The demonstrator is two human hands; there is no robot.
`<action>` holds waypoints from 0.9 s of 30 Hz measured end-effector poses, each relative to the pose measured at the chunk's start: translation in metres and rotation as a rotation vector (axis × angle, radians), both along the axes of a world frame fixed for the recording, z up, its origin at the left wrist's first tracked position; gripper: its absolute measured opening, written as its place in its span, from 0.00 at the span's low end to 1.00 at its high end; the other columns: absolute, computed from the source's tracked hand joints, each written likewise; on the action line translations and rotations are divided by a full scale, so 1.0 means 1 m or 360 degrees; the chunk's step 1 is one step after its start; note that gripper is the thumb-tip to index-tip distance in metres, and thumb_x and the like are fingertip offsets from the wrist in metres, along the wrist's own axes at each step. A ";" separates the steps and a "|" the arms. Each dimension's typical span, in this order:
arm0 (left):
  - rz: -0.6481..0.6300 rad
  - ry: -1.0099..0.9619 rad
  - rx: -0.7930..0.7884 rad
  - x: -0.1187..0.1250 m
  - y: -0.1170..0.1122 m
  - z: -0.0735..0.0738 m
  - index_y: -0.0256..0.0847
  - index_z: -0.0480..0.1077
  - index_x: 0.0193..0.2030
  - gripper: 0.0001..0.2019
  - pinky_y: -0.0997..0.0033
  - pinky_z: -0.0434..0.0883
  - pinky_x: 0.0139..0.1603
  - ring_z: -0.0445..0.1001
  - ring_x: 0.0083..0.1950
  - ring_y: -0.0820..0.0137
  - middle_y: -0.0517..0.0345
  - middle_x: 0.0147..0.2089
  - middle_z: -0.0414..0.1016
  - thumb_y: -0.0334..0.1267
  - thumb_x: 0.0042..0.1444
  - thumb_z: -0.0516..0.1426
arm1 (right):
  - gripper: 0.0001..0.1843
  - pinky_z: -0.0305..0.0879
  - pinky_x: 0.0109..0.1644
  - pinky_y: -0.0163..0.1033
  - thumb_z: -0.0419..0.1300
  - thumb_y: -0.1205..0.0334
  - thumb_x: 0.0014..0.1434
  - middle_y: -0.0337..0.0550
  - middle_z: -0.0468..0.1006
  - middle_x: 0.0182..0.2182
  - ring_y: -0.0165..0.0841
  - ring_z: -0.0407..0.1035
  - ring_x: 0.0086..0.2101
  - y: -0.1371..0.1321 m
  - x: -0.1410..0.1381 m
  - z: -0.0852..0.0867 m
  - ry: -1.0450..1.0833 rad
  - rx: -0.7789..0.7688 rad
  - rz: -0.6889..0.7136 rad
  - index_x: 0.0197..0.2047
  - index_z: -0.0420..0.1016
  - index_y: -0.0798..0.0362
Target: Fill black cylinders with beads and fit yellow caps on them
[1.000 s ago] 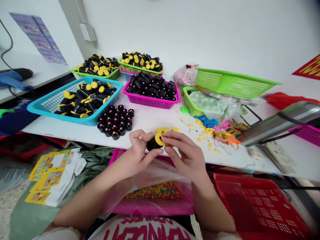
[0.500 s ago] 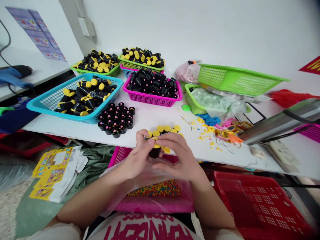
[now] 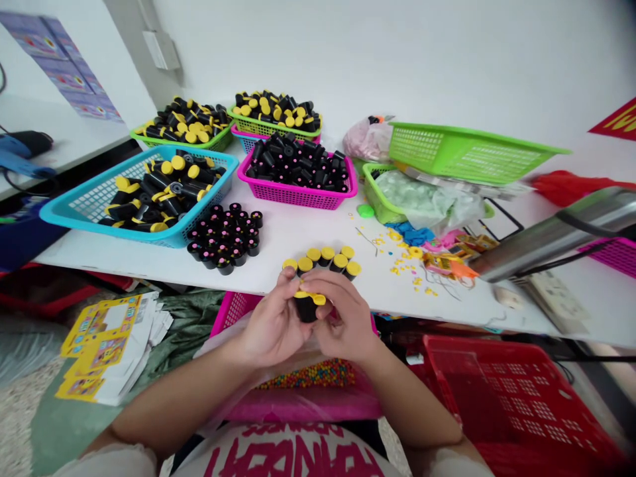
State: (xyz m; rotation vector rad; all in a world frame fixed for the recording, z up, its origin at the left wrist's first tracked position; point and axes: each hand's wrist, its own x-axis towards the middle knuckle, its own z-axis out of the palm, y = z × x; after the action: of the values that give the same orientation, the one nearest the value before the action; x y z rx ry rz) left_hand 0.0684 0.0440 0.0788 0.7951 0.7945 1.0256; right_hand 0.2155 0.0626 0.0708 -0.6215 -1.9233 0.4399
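Both of my hands grip one small black tube with a yellow cap (image 3: 308, 305) just below the table's front edge. My left hand (image 3: 275, 324) wraps its fingers round the tube's left side. My right hand (image 3: 345, 318) pinches the cap and the right side. Just beyond my fingers, several capped black tubes (image 3: 325, 258) stand in a row on the white table (image 3: 298, 235). A cluster of open black tubes with pink insides (image 3: 226, 238) stands further left. A pink basket with a clear bag of small coloured beads (image 3: 311, 376) rests in my lap.
A blue basket (image 3: 69, 215), two green baskets (image 3: 173, 140) and a pink basket (image 3: 298, 195) hold black tubes at the back. On the right are a tilted green basket (image 3: 472, 156), a metal tool (image 3: 551, 242) and scattered yellow bits (image 3: 407, 262). A red crate (image 3: 517, 404) stands below right.
The yellow cap, held sideways at the tube's end a second ago, now sits on top of the upright tube. My hands have drawn closer to me and lower.
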 end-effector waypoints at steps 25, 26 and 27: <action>-0.0220 0.1795 0.1727 -0.051 -0.002 0.008 0.51 0.70 0.55 0.18 0.60 0.66 0.53 0.69 0.51 0.61 0.53 0.50 0.74 0.30 0.61 0.51 | 0.14 0.67 0.35 0.37 0.70 0.56 0.52 0.35 0.74 0.23 0.28 0.67 0.26 0.006 -0.019 -0.025 0.0729 -0.1842 0.1101 0.37 0.76 0.55; -0.0242 0.1826 0.1743 -0.050 -0.002 0.009 0.50 0.69 0.55 0.18 0.58 0.66 0.53 0.69 0.52 0.60 0.53 0.51 0.74 0.30 0.62 0.50 | 0.16 0.67 0.35 0.37 0.71 0.55 0.51 0.35 0.74 0.23 0.28 0.67 0.26 0.005 -0.020 -0.026 0.0696 -0.1836 0.1063 0.38 0.76 0.55; -0.0234 0.1850 0.1770 -0.049 -0.002 0.009 0.50 0.69 0.55 0.18 0.56 0.66 0.53 0.69 0.52 0.60 0.52 0.51 0.74 0.30 0.62 0.50 | 0.17 0.67 0.35 0.37 0.71 0.53 0.51 0.34 0.74 0.23 0.28 0.67 0.25 0.005 -0.020 -0.027 0.0681 -0.1827 0.1031 0.40 0.76 0.55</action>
State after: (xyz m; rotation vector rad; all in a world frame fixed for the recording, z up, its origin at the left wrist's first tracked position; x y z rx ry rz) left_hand 0.0193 0.0421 0.0876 2.4928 1.0558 0.7562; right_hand 0.1950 0.0673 0.0437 -0.5016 -1.2752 1.9774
